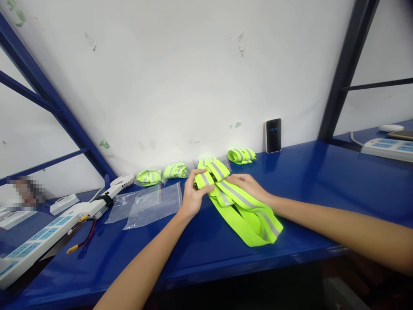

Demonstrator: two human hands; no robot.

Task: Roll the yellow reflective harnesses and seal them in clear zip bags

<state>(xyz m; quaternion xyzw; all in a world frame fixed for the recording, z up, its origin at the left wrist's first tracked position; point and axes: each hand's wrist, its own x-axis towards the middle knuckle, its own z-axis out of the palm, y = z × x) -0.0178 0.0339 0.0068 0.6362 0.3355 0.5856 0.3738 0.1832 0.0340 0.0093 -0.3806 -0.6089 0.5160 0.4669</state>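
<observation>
A neon yellow-green strap with grey reflective stripes (245, 213) lies on the blue bench (322, 189), partly folded. My left hand (192, 196) is closed on its folded end, thumb on top. My right hand (249, 185) rests on the strap just to the right, fingers curled over the band. Three folded bundles of the same strap lie by the wall: one (149, 177), one (175, 170), and one (241, 155).
Clear plastic zip bags (151, 206) lie left of my hands. A white power strip (41, 237) with red and black wires, and a small white fan (121, 181), sit at the left. A dark phone (273, 135) leans on the wall. Another power strip (387, 148) is far right.
</observation>
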